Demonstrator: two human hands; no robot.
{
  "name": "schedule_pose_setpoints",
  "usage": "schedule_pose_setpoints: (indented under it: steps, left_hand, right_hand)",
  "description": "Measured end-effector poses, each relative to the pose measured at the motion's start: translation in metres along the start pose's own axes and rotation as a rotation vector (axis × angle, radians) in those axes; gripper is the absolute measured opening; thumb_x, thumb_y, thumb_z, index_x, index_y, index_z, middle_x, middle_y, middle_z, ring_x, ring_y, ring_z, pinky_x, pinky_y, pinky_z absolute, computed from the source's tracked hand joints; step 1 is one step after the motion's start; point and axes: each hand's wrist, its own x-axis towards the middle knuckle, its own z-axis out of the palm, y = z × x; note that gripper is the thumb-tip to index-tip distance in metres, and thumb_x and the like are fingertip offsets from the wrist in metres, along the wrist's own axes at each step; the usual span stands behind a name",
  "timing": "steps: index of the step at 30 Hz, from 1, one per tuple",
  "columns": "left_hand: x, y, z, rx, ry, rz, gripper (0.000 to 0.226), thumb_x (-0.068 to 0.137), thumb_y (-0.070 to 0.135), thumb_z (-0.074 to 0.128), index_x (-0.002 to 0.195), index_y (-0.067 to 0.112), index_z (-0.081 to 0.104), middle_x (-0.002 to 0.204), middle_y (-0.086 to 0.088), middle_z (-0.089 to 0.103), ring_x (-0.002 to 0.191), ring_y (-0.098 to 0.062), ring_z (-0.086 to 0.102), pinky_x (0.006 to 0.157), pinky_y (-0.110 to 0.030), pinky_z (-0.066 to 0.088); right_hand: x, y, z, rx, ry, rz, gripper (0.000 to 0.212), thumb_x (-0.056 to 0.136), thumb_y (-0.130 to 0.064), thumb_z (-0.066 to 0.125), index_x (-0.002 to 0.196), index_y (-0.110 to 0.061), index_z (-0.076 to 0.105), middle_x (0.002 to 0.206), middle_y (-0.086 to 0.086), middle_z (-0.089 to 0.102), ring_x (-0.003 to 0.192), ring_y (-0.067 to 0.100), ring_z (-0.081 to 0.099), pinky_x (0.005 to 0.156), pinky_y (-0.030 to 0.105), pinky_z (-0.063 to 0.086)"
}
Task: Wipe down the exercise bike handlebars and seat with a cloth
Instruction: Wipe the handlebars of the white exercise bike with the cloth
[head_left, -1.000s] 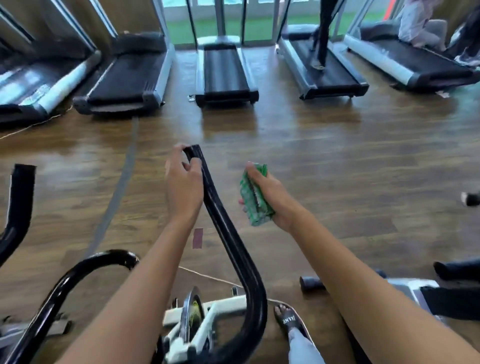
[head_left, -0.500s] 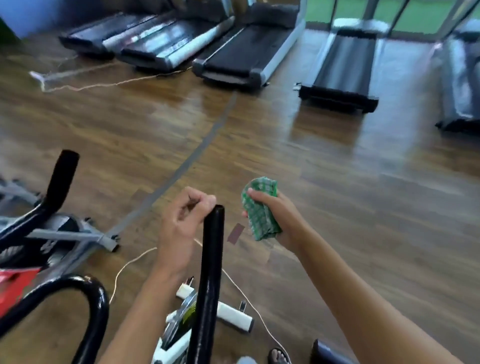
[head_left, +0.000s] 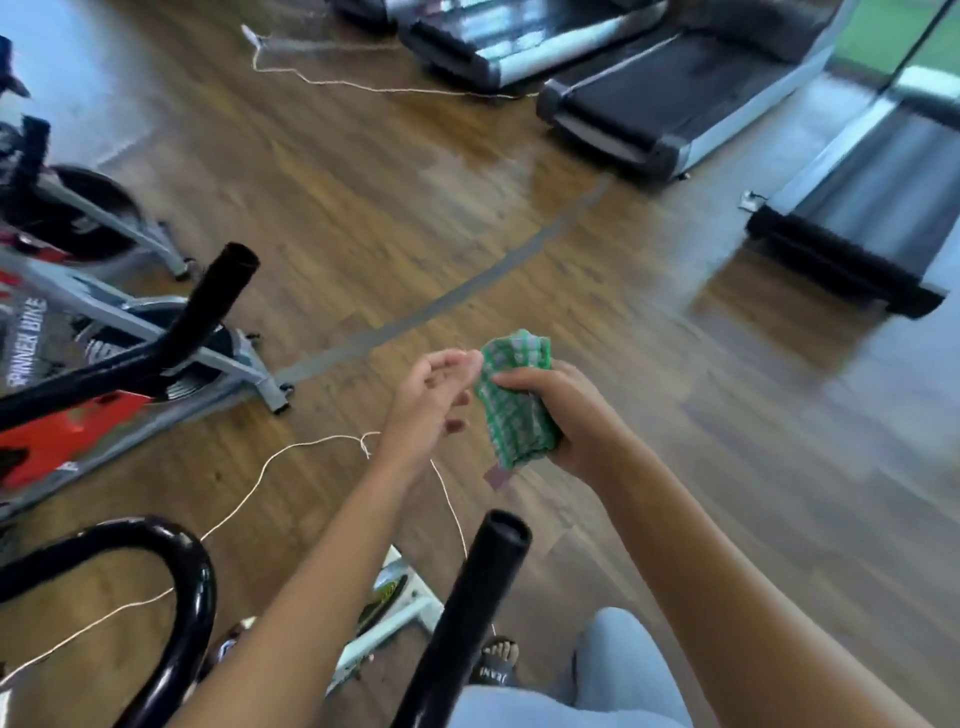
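My right hand (head_left: 563, 415) grips a folded green checked cloth (head_left: 511, 402) in front of me, above the floor. My left hand (head_left: 428, 405) is beside it with loosely curled fingers, its fingertips touching the cloth's upper left edge. The bike's black right handlebar (head_left: 467, 618) rises below both hands, its open end free of them. The black left handlebar loop (head_left: 182, 582) curves at the lower left. The seat is out of view.
A second spin bike with a red and grey frame (head_left: 78, 415) and a black handlebar (head_left: 208, 306) stands at the left. Treadmills (head_left: 675, 109) line the far side. A thin white cord (head_left: 249, 488) trails across the wooden floor. My sandalled foot (head_left: 496, 662) shows below.
My left hand has let go of the right handlebar's end and moved up to the cloth. The view has swung left and the handlebar now sits lower in the frame.
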Motion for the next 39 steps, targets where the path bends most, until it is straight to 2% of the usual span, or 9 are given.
schedule_pose_setpoints:
  steps: [3, 6, 12, 15, 21, 25, 31, 35, 39]
  left_hand:
    - [0.018, -0.005, 0.001, -0.036, 0.026, -0.022, 0.066, 0.057, 0.066, 0.072, 0.107, 0.023, 0.068, 0.108, -0.008, 0.071, 0.095, -0.016, 0.062, 0.075, -0.036, 0.047]
    - [0.04, -0.006, -0.002, -0.035, 0.063, -0.09, 0.047, 0.074, 0.054, 0.074, 0.105, 0.019, 0.068, 0.108, -0.013, 0.071, 0.092, -0.018, 0.061, 0.071, -0.03, 0.047]
    - [0.053, -0.004, -0.023, 0.005, 0.217, -0.145, 0.01, 0.098, 0.018, 0.059, 0.105, 0.013, 0.063, 0.09, -0.004, 0.067, 0.067, -0.01, 0.062, 0.059, -0.02, 0.049]
    - [0.048, 0.015, -0.026, 0.185, 0.36, -0.164, 0.019, 0.097, 0.013, 0.059, 0.114, 0.003, 0.062, 0.094, -0.01, 0.063, 0.067, -0.013, 0.057, 0.05, -0.015, 0.045]
    - [0.004, 0.058, -0.019, 0.066, 0.65, -0.323, 0.014, 0.093, 0.02, 0.068, 0.1, 0.01, 0.061, 0.103, -0.021, 0.071, 0.077, -0.027, 0.066, 0.074, -0.045, 0.059]
    - [-0.044, 0.072, -0.016, -0.2, 0.827, -0.233, 0.035, 0.088, 0.016, 0.072, 0.114, -0.006, 0.063, 0.092, -0.014, 0.074, 0.073, -0.021, 0.07, 0.069, -0.034, 0.06]
    - [-0.107, 0.07, -0.012, -0.443, 1.05, -0.054, 0.031, 0.092, 0.007, 0.065, 0.121, -0.002, 0.064, 0.107, -0.013, 0.071, 0.089, -0.02, 0.069, 0.071, -0.029, 0.057]
    - [-0.142, 0.062, -0.012, -0.522, 1.203, 0.031, 0.036, 0.088, -0.005, 0.063, 0.124, -0.006, 0.062, 0.112, -0.019, 0.068, 0.102, -0.03, 0.063, 0.105, -0.047, 0.045]
    - [-0.165, 0.051, -0.005, -0.422, 1.425, -0.039, 0.034, 0.084, -0.006, 0.066, 0.117, 0.002, 0.065, 0.106, -0.014, 0.073, 0.102, -0.029, 0.069, 0.103, -0.05, 0.049]
  right_hand:
    - [0.021, -0.007, 0.005, 0.013, -0.036, -0.007, 0.017, 0.091, 0.003, 0.059, 0.105, 0.0, 0.068, 0.079, 0.009, 0.071, 0.068, 0.017, 0.069, 0.058, 0.028, 0.055]
    - [0.046, -0.012, 0.013, 0.08, -0.113, 0.106, 0.021, 0.094, -0.004, 0.057, 0.111, 0.001, 0.068, 0.088, 0.014, 0.072, 0.068, 0.022, 0.07, 0.054, 0.029, 0.056]
    - [0.103, -0.007, 0.029, 0.121, -0.363, 0.404, 0.037, 0.096, -0.015, 0.053, 0.127, 0.004, 0.062, 0.122, 0.022, 0.068, 0.107, 0.034, 0.068, 0.094, 0.045, 0.055]
    - [0.124, -0.018, 0.038, 0.043, -0.542, 0.459, 0.032, 0.095, -0.011, 0.055, 0.121, 0.003, 0.065, 0.115, 0.02, 0.071, 0.098, 0.029, 0.072, 0.085, 0.04, 0.059]
    - [0.118, -0.054, 0.066, -0.18, -0.843, 0.509, 0.023, 0.097, -0.01, 0.054, 0.113, -0.003, 0.068, 0.096, 0.012, 0.076, 0.079, 0.021, 0.075, 0.063, 0.03, 0.059]
    - [0.087, -0.062, 0.095, -0.236, -1.063, 0.544, 0.027, 0.096, -0.013, 0.055, 0.118, -0.004, 0.067, 0.114, 0.017, 0.073, 0.102, 0.029, 0.071, 0.092, 0.045, 0.056]
    - [0.033, -0.053, 0.138, -0.369, -1.311, 0.597, 0.034, 0.099, -0.027, 0.051, 0.122, -0.006, 0.067, 0.115, 0.014, 0.073, 0.099, 0.024, 0.072, 0.081, 0.035, 0.057]
    - [0.004, -0.039, 0.157, -0.415, -1.402, 0.651, 0.04, 0.097, -0.03, 0.054, 0.127, -0.006, 0.065, 0.119, 0.019, 0.071, 0.102, 0.028, 0.071, 0.086, 0.039, 0.056]
    - [-0.018, -0.018, 0.163, -0.447, -1.458, 0.751, 0.035, 0.1, -0.027, 0.052, 0.124, -0.005, 0.066, 0.12, 0.018, 0.07, 0.103, 0.028, 0.07, 0.092, 0.042, 0.056]
